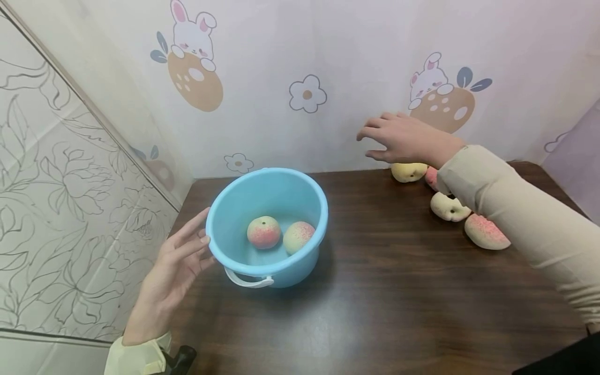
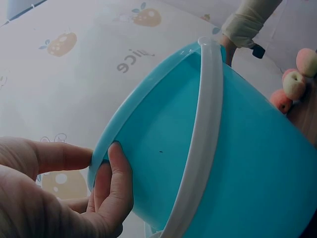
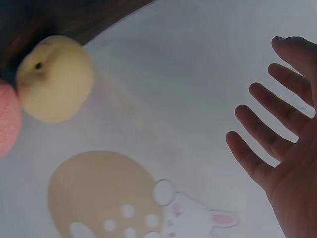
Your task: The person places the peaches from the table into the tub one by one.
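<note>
A light blue bucket (image 1: 296, 272) with a white handle (image 1: 248, 282) stands on the table, and two pink-and-cream peaches (image 1: 264, 233) lie inside it. My left hand (image 1: 174, 268) pinches the bucket's rim at its left side, thumb and fingers on either side of the edge in the left wrist view. Raised over the back right of the table, my right hand (image 1: 404, 138) is empty with its fingers spread. Just below it is a yellowish peach (image 1: 409, 172), seen also in the right wrist view (image 3: 57, 79).
Near the yellowish peach lie a pale peach (image 1: 449, 207), a pink-topped peach (image 1: 487, 232) and a pink one (image 1: 432, 177) partly behind my sleeve. A wall with rabbit prints (image 1: 262, 78) rises behind the dark wooden table (image 1: 384, 302); a floral panel (image 1: 70, 208) borders the left.
</note>
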Demonstrator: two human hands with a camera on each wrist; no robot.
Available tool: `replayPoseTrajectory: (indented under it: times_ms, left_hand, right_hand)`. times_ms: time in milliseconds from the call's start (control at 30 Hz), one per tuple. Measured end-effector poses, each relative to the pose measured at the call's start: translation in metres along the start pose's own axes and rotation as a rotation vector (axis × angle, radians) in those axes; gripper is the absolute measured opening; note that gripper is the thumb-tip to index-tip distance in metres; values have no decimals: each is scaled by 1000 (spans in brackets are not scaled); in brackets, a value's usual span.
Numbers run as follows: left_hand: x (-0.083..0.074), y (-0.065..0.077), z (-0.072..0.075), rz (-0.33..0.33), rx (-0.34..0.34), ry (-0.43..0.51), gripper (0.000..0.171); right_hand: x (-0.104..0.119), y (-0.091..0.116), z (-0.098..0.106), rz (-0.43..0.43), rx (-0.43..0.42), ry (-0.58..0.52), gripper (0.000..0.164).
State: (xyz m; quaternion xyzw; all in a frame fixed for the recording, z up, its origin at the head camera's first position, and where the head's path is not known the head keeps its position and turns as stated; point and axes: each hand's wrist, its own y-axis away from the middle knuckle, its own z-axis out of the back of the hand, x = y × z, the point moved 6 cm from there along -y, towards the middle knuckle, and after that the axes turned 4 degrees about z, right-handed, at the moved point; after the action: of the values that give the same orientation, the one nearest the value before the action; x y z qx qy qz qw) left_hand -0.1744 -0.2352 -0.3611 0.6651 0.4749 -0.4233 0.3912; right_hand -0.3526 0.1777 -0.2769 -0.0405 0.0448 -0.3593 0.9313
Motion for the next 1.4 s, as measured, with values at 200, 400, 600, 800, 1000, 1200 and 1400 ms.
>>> replayPoseTrajectory:
  times_ms: [200, 400, 600, 800, 1000, 1200, 1400]
  left_hand:
    - [2, 3, 1, -6, 11, 8, 63]
    - [4, 6, 1, -19, 26, 8, 63]
    - [4, 6, 1, -18, 26, 11, 63]
    - [4, 7, 1, -13, 13, 11, 63]
    - [4, 8, 0, -13, 6, 0, 62]
    - [3, 9, -1, -7, 7, 1, 62]
    - [2, 9, -3, 0, 0, 2, 63]
  right_hand:
    - [-11, 14, -9, -33, 8, -13, 34]
    - [-19, 25, -20, -60, 24, 3, 33]
    - [-29, 33, -35, -92, 53, -13, 32]
    - [-42, 40, -52, -139, 70, -23, 34]
    - [-54, 46, -66, -166, 92, -20, 38]
    - [-64, 57, -76, -185, 47, -22, 37]
    - [-74, 59, -87, -238, 70, -30, 41]
